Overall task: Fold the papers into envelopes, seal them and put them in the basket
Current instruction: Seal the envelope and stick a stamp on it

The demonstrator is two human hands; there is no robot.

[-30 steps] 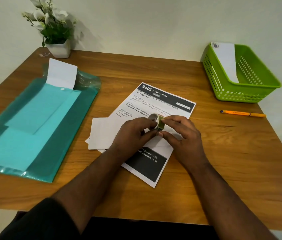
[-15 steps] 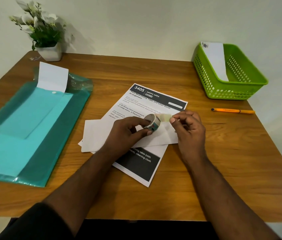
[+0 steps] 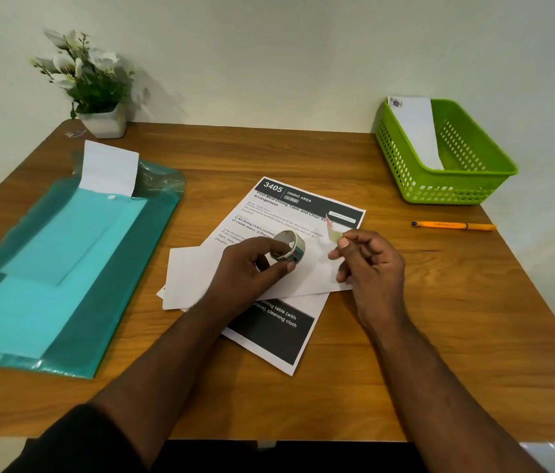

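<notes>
The fingers (image 3: 281, 266) of the left hand (image 3: 245, 271) curl round a small roll of tape (image 3: 288, 250), thumb below and forefinger over the top, holding it just above the folded white envelope (image 3: 201, 274). To its right, the right hand (image 3: 369, 264) pinches a short strip of tape (image 3: 334, 235) between thumb and forefinger, its other fingers loosely curled; whether the strip is free of the roll cannot be told.

Left to right across the surface (image 3: 405, 336): a teal plastic folder (image 3: 64, 268) with a white sheet (image 3: 109, 169) sticking out by a potted plant (image 3: 95, 87); the envelope lying on a printed sheet (image 3: 289, 213) in the middle; an orange pen (image 3: 453, 226); and the green basket (image 3: 456, 189) at the far right, already holding one white envelope (image 3: 417, 131).

The step in hand looks like sealing. The next move likely calls for laying the strip flat across the flap edge and pressing it down, setting the roll aside, then carrying the envelope to the basket.
</notes>
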